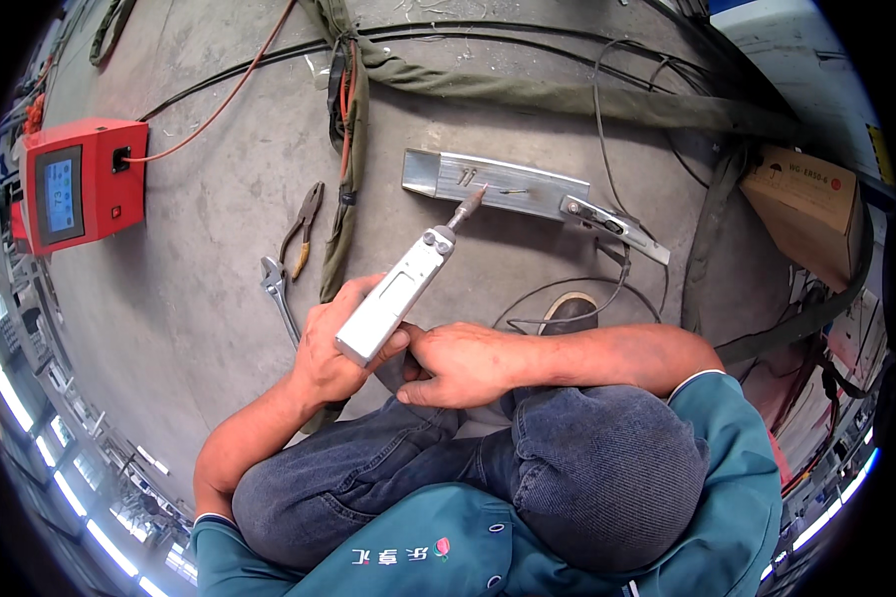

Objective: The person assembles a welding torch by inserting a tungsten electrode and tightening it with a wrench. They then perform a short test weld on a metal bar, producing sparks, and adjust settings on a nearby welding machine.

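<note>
My left hand wraps round the rear of a silver handheld welding gun, thumb along its right side. The gun slants up and right, its copper-coloured nozzle at a metal channel on the floor. A pinkish spot shows at the tip; whether it touches the metal I cannot tell. Two short dark marks and a longer streak lie on the channel. My right hand is closed beside the left, under the gun's rear end; what its curled fingers grip is hidden. A metal clamp with a cable sits on the channel's right end.
Pliers and an adjustable wrench lie left of the gun. A red box with a screen stands far left. Olive sleeved hoses and black cables cross the floor. A cardboard box is at right, my shoe below the clamp.
</note>
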Demonstrator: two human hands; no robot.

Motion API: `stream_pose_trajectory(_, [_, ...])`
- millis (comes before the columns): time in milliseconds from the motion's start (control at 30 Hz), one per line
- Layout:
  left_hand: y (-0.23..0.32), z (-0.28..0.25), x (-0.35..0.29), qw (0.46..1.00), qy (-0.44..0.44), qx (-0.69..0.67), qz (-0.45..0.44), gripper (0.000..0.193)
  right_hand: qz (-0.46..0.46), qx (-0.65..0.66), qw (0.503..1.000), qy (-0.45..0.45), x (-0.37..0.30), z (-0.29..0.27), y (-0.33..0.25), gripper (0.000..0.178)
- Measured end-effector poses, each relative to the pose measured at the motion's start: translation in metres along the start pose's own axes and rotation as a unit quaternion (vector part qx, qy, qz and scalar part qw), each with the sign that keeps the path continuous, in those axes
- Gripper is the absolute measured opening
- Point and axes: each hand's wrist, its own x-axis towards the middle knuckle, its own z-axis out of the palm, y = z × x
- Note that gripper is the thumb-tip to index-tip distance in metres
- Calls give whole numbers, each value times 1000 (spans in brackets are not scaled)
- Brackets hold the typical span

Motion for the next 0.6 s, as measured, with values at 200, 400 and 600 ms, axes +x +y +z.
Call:
stream_pose_trajectory(200, [3, 0, 1, 1000, 4, 14, 5, 58, 6, -8, 1000, 0, 0, 1, -1, 54])
stream_pose_trajectory(400, [4, 2, 2, 1000, 10, 25, 9, 58, 14, -26, 1000, -12, 1, 1, -1, 51])
stream_pose_trajectory(600, [0, 4, 2, 1000, 3, 10, -12, 59, 17, -29, 999, 4, 2, 3, 2, 49])
